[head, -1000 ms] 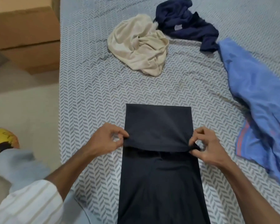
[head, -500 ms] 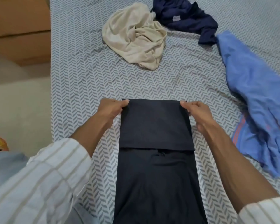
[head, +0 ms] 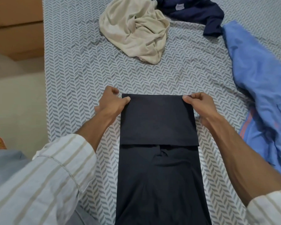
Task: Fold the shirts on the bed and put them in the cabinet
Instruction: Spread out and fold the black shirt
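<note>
The black cotton shirt point(head: 159, 143) lies as a long narrow strip on the near part of the bed with a grey-and-white patterned sheet point(head: 75, 75), its far end folded over. The left hand point(head: 111, 103) and right hand point(head: 199, 104) pinch the two far corners. Farther away lie a crumpled cream shirt point(head: 136, 30), a navy shirt point(head: 195, 12) and, at the right, a blue shirt point(head: 258, 82).

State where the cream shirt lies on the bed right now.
In the head view the cream shirt lies crumpled at the far side of the bed, left of the navy shirt and beyond the black shirt.
</note>
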Demonstrator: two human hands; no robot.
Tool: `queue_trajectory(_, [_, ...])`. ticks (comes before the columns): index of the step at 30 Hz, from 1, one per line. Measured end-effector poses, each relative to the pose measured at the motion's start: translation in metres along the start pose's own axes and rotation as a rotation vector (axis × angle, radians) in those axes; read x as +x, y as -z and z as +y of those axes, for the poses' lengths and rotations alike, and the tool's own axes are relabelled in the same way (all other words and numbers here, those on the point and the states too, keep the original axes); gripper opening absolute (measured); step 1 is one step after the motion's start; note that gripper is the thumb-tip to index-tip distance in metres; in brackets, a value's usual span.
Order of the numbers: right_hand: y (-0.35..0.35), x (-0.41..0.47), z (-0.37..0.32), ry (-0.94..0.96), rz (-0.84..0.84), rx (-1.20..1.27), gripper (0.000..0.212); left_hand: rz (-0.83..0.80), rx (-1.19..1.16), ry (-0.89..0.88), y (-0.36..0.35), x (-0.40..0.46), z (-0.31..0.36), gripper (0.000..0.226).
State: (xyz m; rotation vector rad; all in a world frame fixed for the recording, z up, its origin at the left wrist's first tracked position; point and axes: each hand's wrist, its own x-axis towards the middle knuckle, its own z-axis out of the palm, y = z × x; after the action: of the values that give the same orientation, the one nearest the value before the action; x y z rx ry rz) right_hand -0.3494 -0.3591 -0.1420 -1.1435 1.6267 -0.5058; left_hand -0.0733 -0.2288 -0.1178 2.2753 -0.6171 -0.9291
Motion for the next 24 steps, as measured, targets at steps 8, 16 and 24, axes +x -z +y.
queue_trajectory(8, [0.006,0.019,0.029,0.083,-0.100,-0.191,0.046,-0.151,0.174,-0.043,-0.004,0.011,-0.002,0.037])
queue_trajectory(16, [0.009,-0.011,0.010,0.124,-0.137,0.090,0.010,-0.237,-0.164,-0.101,0.018,-0.026,0.014,0.014])
queue_trajectory(24, [0.048,-0.082,-0.014,0.376,-0.157,0.161,0.021,-0.235,-0.149,-0.294,0.054,-0.086,0.024,0.025])
